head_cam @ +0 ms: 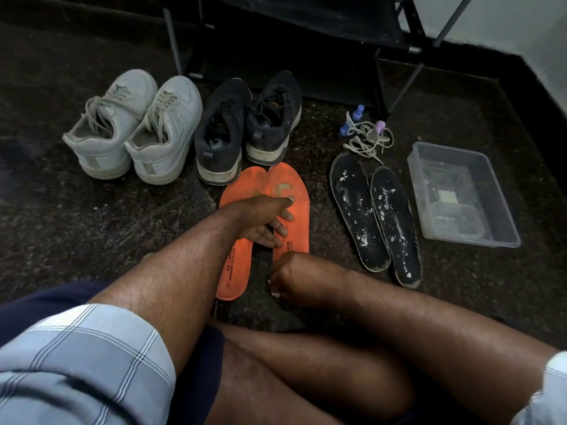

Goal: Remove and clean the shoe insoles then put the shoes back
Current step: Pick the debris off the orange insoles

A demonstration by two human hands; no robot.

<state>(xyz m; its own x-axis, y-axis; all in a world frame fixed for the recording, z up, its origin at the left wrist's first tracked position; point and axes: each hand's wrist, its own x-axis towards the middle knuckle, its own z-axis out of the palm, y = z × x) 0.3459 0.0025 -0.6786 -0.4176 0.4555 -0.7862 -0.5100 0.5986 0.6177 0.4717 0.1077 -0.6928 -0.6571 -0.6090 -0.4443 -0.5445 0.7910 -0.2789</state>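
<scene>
On the dark speckled floor in front of a black shoe rack (306, 41), everything is laid out in a row within reach of the seated person — probably so each pair stays with its own insoles. Farthest left stand the white sneakers (132, 127), then the black sneakers (245, 124), heels toward the person. At the right sits a clear plastic tub (506, 191) with a smaller container inside, likely the cleaning supplies. Beside it lie the black insoles (374, 216), flecked with white, well apart from the shoes. The orange insoles (237, 191) lie side by side just below the black sneakers, printed side up. The left hand (267, 222) lies across them with fingers loosely spread, seemingly holding or gathering the pair. The right hand (287, 274) is curled into a fist at the heel end of the right insole; whether it pinches anything I cannot tell. Loose laces and small bottles (365, 130) lie near the rack.
</scene>
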